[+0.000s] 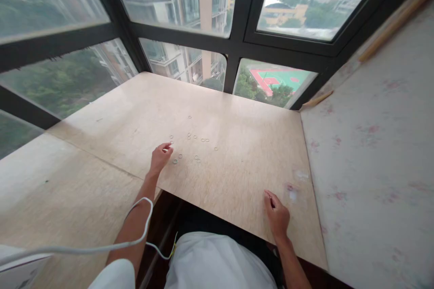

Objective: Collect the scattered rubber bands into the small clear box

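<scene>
Several small thin rings lie scattered on the pale wooden board (224,180), among them a single ring (216,148) on the right and a darker, greenish ring (175,161) near the board's front. My left hand (162,157) is at the left side of the rings, its fingers brought together beside a ring (172,142) at the fingertips; whether it grips that ring is too small to tell. Over the right part of the board is my right hand (277,214), thumb and fingers closed together, away from the rings. Anything between those fingertips is hidden.
A white cable (101,249) loops over my left forearm. Clear plastic packets (291,191) lie near the floral wall (366,167) on the right. Dark window frames (183,31) border the board's far side. At the lower left is a white box (23,271).
</scene>
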Motion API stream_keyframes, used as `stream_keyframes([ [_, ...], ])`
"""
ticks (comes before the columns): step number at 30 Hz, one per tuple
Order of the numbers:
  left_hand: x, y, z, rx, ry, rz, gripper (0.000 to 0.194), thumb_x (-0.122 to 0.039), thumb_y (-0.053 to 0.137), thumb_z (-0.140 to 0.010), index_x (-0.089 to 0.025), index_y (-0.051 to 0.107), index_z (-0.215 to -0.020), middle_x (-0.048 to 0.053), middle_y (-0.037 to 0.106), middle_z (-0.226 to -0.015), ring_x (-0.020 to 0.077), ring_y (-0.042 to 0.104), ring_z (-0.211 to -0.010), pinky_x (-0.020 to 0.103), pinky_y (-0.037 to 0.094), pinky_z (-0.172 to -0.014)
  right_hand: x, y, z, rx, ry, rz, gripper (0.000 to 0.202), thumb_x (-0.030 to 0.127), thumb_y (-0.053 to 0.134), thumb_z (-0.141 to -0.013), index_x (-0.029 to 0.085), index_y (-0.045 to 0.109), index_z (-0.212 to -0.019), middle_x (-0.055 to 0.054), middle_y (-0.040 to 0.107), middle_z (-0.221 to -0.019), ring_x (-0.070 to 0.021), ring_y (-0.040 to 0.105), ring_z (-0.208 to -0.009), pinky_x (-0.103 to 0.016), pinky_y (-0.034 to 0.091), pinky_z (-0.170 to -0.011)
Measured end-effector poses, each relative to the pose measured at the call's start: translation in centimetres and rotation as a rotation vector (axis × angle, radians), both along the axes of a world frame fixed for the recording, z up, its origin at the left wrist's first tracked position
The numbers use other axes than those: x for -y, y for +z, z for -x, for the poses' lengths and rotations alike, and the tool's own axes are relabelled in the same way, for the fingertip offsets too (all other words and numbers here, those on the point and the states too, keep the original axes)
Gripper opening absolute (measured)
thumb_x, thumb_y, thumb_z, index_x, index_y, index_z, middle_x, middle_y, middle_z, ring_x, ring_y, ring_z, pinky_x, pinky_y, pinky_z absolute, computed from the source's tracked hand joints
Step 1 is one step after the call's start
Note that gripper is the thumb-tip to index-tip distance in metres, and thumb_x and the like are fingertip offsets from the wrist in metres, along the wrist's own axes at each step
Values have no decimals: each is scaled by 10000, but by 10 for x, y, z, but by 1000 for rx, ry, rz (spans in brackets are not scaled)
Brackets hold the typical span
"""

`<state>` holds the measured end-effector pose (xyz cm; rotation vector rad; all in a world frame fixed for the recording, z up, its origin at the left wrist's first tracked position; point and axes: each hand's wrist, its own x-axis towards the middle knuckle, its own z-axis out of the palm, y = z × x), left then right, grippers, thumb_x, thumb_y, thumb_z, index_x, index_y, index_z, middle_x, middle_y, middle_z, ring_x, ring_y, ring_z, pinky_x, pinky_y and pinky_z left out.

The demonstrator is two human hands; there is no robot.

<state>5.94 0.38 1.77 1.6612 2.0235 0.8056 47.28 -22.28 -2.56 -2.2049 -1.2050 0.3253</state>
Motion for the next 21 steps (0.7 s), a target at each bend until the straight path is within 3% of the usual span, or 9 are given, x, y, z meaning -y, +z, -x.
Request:
stream_keyframes([
  [3, -16, -4, 23, -181, -35, 62, 407, -305, 504, -771, -126, 672, -1095, 77, 701, -965, 181, 637, -751, 279, 489, -776, -4, 1, -1, 6, -23, 29, 646, 612, 329, -823, 148, 740, -1005, -132, 737, -962, -300, 689, -840, -340, 478, -690],
  [6, -27, -8, 31, -260, -70, 90, 382, -296, 499, -789, -130, 691, -1074, 94, 692, -990, 193, 635, -811, 282, 465, -824, -6, 1, 0, 27, -34, 58, 665, 619, 324, -810, 141, 742, -1008, -139, 738, -950, -309, 687, -834, -340, 467, -681],
  [12, -42, -8, 23, -331, -121, 118, 302, -343, 520, -814, -182, 741, -942, 91, 686, -947, 214, 624, -851, 271, 450, -753, -7, 0, 1, 58, -43, 87, 668, 623, 319, -799, 151, 748, -1001, -131, 744, -925, -309, 685, -810, -332, 449, -656],
  [21, -42, -6, 8, -371, -136, 160, 261, -282, 491, -826, -160, 721, -810, 122, 668, -948, 223, 604, -855, 270, 414, -692, -8, 2, 2, 51, -74, 133, 621, 606, 346, -785, 176, 745, -990, -115, 747, -893, -300, 683, -811, -314, 443, -638],
])
